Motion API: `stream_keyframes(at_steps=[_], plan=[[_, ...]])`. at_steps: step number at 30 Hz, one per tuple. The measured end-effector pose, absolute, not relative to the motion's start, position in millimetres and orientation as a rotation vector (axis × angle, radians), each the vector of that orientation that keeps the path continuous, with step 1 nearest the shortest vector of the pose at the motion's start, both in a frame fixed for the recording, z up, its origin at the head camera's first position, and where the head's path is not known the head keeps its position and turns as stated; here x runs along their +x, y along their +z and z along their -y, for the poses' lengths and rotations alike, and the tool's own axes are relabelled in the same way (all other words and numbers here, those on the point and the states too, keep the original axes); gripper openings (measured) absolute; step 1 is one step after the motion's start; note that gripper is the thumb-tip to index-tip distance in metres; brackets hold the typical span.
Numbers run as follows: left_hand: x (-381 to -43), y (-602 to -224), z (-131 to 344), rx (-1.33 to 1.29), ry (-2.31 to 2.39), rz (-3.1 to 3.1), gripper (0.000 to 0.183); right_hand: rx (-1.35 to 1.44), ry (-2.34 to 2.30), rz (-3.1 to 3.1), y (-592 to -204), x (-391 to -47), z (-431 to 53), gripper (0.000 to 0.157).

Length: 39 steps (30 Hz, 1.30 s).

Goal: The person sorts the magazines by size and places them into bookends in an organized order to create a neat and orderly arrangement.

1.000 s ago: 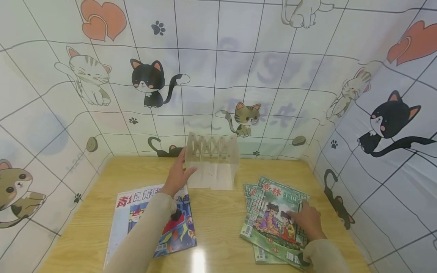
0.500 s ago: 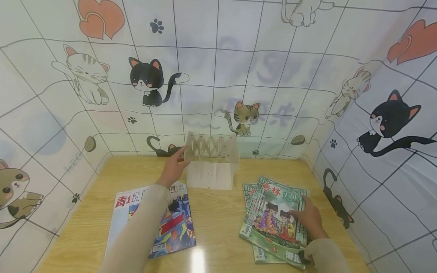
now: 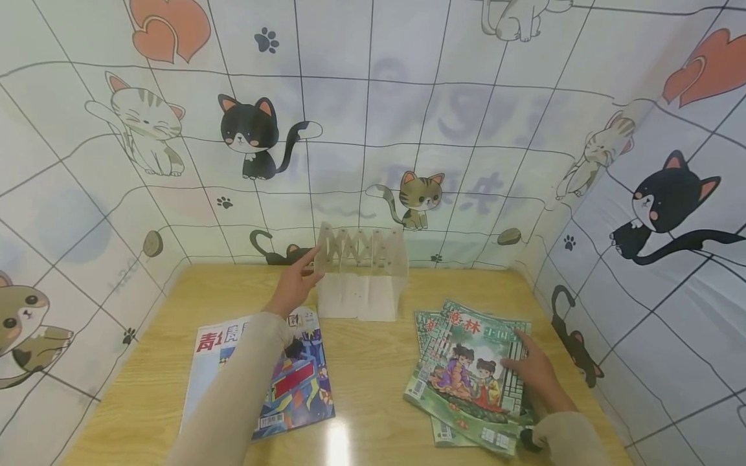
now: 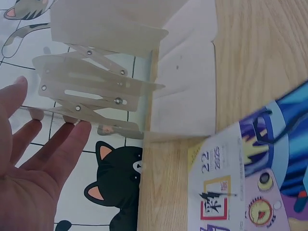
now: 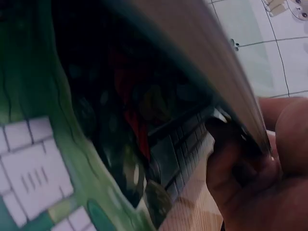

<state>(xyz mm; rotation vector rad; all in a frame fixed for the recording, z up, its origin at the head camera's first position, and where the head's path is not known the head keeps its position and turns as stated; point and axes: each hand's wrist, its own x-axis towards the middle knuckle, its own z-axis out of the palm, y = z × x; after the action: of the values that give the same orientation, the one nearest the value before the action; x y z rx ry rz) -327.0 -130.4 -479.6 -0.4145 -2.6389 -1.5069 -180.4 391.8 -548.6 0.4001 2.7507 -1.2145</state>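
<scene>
A pale, translucent expandable book rack [image 3: 358, 298] with crisscross slats stands at the back of the table. My left hand [image 3: 293, 283] holds its left end panel, the thumb on one side and the fingers on the other, as the left wrist view shows. At the right, my right hand [image 3: 539, 370] grips the right edge of a green magazine [image 3: 460, 369] with two drawn children on its cover, thumb on top and fingers beneath. In the right wrist view this magazine's edge [image 5: 231, 82] is raised over a similar cover. Another green magazine [image 3: 444, 435] lies under it.
Several overlapping blue and white magazines [image 3: 317, 388] lie on the left, partly hidden by the left sleeve. The wooden table [image 3: 373, 362] meets a cat-patterned cloth wall [image 3: 350, 129] at the back and both sides.
My left hand has shifted slightly left, its thumb leaving the rack's front for the end panel. The top green magazine has risen at its right side and slid a little left at its lower edge.
</scene>
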Motion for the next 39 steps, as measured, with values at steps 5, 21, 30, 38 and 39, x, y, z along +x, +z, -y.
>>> stream_keyframes(at_steps=[5,21,30,38,39], plan=[[-329,-484,131,-0.425,-1.519,2.644,0.064,0.303,-1.284,-2.694,-545,-173,-394,0.093],[-325,-483,131,-0.454,-1.532,2.603,0.063,0.363,-1.242,-2.774,-535,-158,-385,0.095],[-326,-484,131,-0.463,-1.514,2.615,0.063,0.346,-1.238,-2.860,-520,-146,-376,0.095],[-324,-483,130,-0.444,-1.520,2.616,0.063,0.334,-1.334,-2.905,-497,-138,-358,0.093],[-325,-483,130,-0.443,-1.520,2.617,0.063,0.334,-1.353,-2.902,-494,-137,-355,0.093]])
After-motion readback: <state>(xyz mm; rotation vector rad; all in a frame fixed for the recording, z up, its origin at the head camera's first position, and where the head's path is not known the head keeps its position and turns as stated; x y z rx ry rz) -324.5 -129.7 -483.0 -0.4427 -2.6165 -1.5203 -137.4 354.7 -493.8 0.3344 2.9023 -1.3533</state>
